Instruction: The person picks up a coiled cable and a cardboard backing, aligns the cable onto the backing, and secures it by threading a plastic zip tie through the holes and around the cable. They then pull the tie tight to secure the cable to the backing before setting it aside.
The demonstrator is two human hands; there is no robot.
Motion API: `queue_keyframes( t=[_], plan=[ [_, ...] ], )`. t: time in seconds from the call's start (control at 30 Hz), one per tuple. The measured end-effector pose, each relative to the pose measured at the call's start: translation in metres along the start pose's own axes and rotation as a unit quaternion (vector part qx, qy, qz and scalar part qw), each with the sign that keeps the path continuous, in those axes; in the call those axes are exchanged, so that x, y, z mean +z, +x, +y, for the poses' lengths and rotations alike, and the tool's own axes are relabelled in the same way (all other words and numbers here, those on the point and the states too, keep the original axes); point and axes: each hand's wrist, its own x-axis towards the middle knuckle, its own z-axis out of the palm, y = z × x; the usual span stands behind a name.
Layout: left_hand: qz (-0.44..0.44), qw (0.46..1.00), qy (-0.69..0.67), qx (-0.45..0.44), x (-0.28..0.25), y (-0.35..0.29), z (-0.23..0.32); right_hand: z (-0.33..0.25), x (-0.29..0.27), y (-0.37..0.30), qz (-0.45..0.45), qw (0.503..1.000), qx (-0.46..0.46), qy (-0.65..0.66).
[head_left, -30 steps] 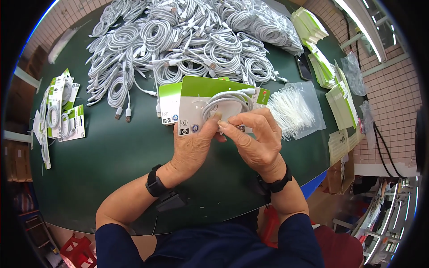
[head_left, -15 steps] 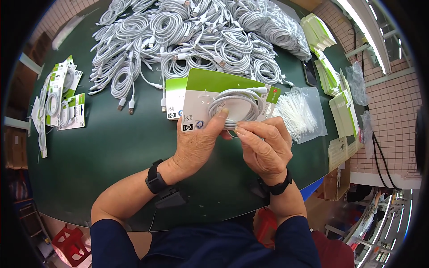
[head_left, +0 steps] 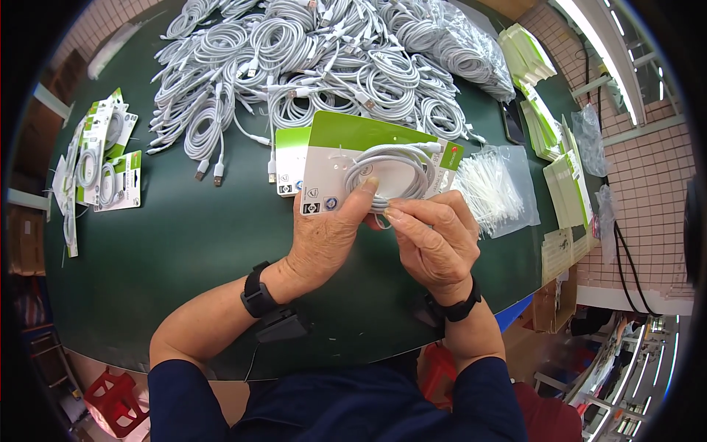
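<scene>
My left hand holds a green and white packaging card, its thumb pressing a coiled grey-white USB cable flat against the card's front. At the coil's lower edge, my right hand pinches a thin white tie between thumb and fingertips. The tie forms a small loop below the coil; its far part is hidden behind the card. Under the held card's left side, another card lies on the table, partly covered.
A large heap of coiled cables covers the table's far side. Carded cables lie at left. A bag of white cable ties sits at right, near a phone and card stacks. A dark device lies near my left wrist.
Both hands keep nearly the same hold. The small white loop beneath the coil shows slightly more now, and the view has shifted a little.
</scene>
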Motion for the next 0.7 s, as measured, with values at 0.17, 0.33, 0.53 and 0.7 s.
queue_keyframes(
  t=[0.17, 0.33, 0.53, 0.7],
  plan=[
    [-0.012, 0.999, 0.028, 0.018, -0.001, -0.001, 0.001, -0.002, 0.001, 0.0, -0.008, 1.0, 0.0, 0.007],
    [-0.026, 0.995, 0.082, 0.042, -0.003, -0.002, -0.001, -0.001, 0.0, -0.001, -0.011, 1.0, -0.002, 0.007],
    [-0.019, 0.991, 0.113, 0.071, -0.004, -0.001, -0.006, -0.002, 0.0, -0.002, -0.013, 1.0, 0.0, 0.007],
    [-0.006, 0.998, 0.06, 0.017, 0.001, -0.002, 0.003, 0.0, 0.001, -0.001, -0.013, 1.0, -0.002, 0.009]
  ],
)
